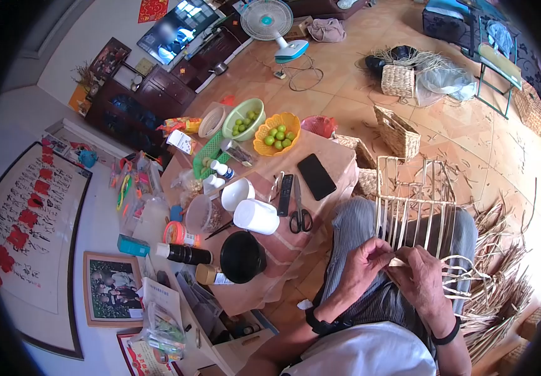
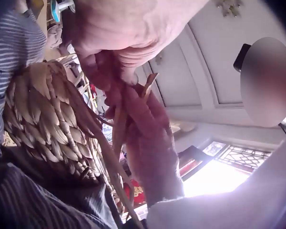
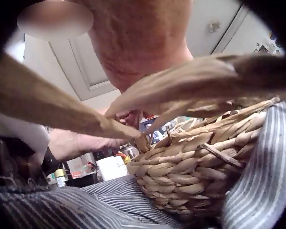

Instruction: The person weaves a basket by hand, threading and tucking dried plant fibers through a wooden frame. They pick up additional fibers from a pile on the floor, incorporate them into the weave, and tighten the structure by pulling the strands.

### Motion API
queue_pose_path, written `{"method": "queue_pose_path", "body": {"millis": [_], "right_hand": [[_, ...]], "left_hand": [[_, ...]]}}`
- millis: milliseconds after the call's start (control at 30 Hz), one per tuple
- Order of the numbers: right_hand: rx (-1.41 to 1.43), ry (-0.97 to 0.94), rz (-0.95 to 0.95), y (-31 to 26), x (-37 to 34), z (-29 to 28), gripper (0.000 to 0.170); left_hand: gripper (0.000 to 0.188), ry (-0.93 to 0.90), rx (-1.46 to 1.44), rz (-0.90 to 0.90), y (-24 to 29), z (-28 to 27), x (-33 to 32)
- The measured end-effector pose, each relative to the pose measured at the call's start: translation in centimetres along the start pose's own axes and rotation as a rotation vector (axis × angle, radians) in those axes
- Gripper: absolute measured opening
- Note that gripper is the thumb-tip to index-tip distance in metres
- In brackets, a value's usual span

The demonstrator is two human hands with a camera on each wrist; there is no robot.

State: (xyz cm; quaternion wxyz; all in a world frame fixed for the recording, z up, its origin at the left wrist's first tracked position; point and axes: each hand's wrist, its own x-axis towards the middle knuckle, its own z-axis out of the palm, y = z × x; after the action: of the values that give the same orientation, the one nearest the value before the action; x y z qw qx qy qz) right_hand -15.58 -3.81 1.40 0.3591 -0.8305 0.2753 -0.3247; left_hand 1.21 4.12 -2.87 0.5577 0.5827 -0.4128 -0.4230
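Head: the basket frame (image 1: pixel 418 200) is propped on the lap (image 1: pixel 353 235), presumably freeing both hands; a strip (image 1: pixel 397 263) is pinched by left hand (image 1: pixel 364 266) and right hand (image 1: pixel 418 279). Left wrist: the woven wall (image 2: pixel 50 114) is set against trousers (image 2: pixel 16 50), likely for steadiness. Right wrist: the grip is partly hidden by strands (image 3: pixel 190 86).

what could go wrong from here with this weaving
The strip pinched by the left hand and right hand might slip or split if pulled hard. The basket rests on the lap with no rigid support showing, so a strong tug could tip or shift it.
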Motion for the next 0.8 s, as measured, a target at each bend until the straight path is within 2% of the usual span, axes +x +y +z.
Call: {"method": "queue_pose_path", "body": {"millis": [167,200,233,267,300,333,367,433,533,667,800], "right_hand": [[0.168,-0.067,0.204,0.1,0.0,0.0,0.028],[0.180,-0.070,0.234,0.2,0.2,-0.3,0.026],[0.117,-0.064,0.231,0.8,0.0,-0.7,0.026],[0.051,-0.080,0.250,1.8,-0.1,-1.0,0.026],[-0.015,-0.099,0.273,2.7,-0.4,-1.4,0.026],[0.011,-0.096,0.293,3.4,-0.4,-1.7,0.026],[0.043,-0.086,0.306,3.8,-0.3,-1.8,0.027],[0.028,-0.094,0.345,3.6,0.3,-2.0,0.022],[-0.076,-0.092,0.236,4.3,0.5,-1.5,0.020],[-0.246,-0.153,0.198,3.5,0.9,-0.9,0.016],[-0.323,-0.146,0.123,3.2,2.0,0.5,0.015]], "left_hand": [[0.008,-0.057,-0.144,-0.138,-0.5,-0.6,0.5],[0.010,-0.029,0.167,-0.082,0.5,-0.8,0.7],[0.010,-0.016,0.241,-0.063,1.4,-0.8,0.9],[0.016,0.030,0.327,0.050,-0.2,-1.0,1.2],[0.023,0.015,0.397,0.030,0.4,-1.4,1.3],[0.027,-0.003,0.535,0.066,-1.3,-2.1,1.6],[0.026,-0.035,0.678,0.107,0.3,-2.1,1.7],[0.027,-0.082,0.757,0.172,1.2,-2.1,1.8],[0.023,-0.122,0.902,0.216,2.3,-2.0,2.1],[0.018,-0.054,0.896,0.162,1.8,-2.1,2.1],[0.020,-0.147,0.755,0.060,2.1,-2.0,2.7]]}}
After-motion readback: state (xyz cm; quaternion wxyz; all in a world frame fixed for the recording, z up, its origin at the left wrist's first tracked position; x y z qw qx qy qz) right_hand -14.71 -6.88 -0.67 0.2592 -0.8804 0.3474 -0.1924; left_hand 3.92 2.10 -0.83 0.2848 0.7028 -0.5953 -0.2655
